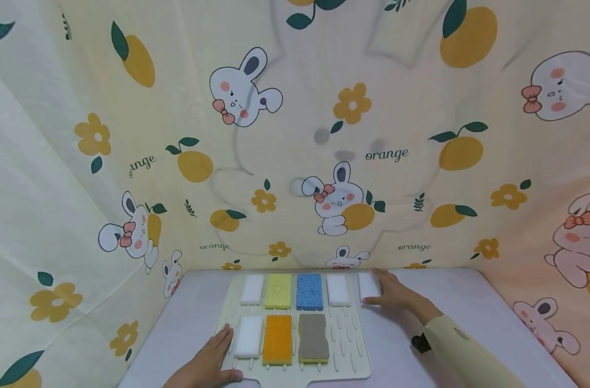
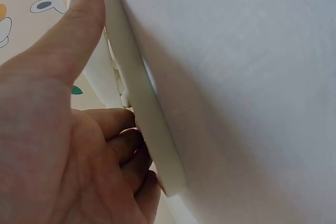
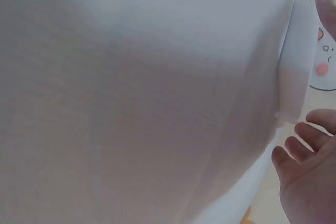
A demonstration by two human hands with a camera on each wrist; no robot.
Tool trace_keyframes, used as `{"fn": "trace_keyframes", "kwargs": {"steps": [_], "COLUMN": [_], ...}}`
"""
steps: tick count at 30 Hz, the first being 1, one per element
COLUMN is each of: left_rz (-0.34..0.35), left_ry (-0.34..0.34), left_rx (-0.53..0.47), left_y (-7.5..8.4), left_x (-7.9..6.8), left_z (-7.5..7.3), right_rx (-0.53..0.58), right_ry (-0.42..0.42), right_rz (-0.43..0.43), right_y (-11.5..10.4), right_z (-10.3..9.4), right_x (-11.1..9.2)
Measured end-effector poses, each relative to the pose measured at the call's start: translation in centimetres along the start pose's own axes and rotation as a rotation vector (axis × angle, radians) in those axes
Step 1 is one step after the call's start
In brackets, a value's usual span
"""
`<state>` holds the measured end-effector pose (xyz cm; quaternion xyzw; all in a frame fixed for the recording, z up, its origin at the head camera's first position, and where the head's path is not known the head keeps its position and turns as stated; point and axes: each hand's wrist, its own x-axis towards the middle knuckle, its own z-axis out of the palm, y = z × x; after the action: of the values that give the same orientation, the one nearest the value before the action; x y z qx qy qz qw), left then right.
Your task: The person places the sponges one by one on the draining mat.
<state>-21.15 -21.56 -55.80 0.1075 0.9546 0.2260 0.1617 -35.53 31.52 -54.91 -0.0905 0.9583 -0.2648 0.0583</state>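
A cream ribbed board (image 1: 345, 369) lies on the table with two rows of sponges. Its back row has a white sponge (image 1: 252, 289), a yellow one (image 1: 278, 291), a blue one (image 1: 309, 291) and another white one (image 1: 338, 290). Nearer me are a white sponge (image 1: 248, 337), an orange one (image 1: 278, 339) and a grey-topped one (image 1: 314, 338). My left hand (image 1: 208, 357) rests at the board's front left corner, fingertips along its side edge. Just beyond the back right edge, my right hand (image 1: 397, 291) spans a separate white sponge (image 1: 368, 286) between thumb and fingers.
The white table (image 1: 450, 285) extends to both sides of the board. A small black object (image 1: 420, 343) sits beneath the right forearm. A curtain (image 1: 295, 134) printed with rabbits and oranges hangs behind and at both sides.
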Motion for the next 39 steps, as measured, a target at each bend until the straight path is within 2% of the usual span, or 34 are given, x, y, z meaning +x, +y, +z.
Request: {"fn": "trace_keyframes", "kwargs": {"steps": [9,25,28,33,39], "left_rz": [0.022,-0.02,-0.023,0.01,0.015], "left_ry": [-0.008,-0.024,-0.025,-0.015,-0.011], "left_rx": [0.008,0.0,0.002,0.006,0.013], "left_y": [-0.2,-0.1,-0.2,-0.2,-0.3], "left_x": [0.2,0.4,0.4,0.2,0.2], "left_z": [0.2,0.3,0.4,0.2,0.0], "right_rx": [0.012,0.003,0.004,-0.004,-0.004], "right_ry": [-0.003,-0.007,-0.004,-0.003,0.021], "right_rz": [0.009,0.031,0.037,0.035,-0.012], "right_y": [0.1,0.9,0.9,0.3,-0.4], "right_z": [0.2,0.9,0.9,0.8,0.5], "right_x": [0.0,0.9,0.6,-0.2,-1.2]}}
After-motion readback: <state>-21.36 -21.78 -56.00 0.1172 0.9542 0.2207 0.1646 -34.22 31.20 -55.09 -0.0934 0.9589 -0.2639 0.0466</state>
